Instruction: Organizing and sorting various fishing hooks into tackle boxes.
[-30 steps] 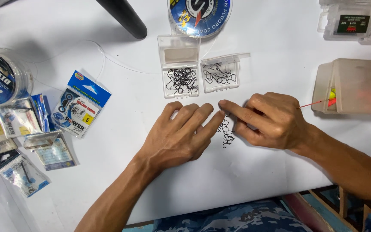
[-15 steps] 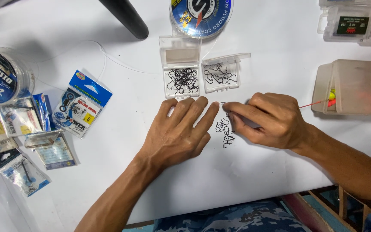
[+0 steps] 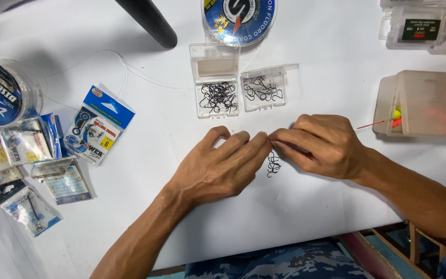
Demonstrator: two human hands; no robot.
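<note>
Hooks (image 3: 273, 164) lie loose under your hands: left hand (image 3: 218, 168) flat, right hand (image 3: 320, 144) pinching one; two open boxes (image 3: 236, 90) just beyond

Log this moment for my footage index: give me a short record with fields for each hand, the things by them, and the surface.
left hand: left hand lies palm down, fingertips meeting the right hand's over the hooks
right hand: right hand has fingertips pinched together; what they grip cannot be told
between hands: small pile of loose black wire fishing hooks
behind hands: two small open clear plastic boxes of hooks
left side: blue and white tackle packets
surface: white table
</note>
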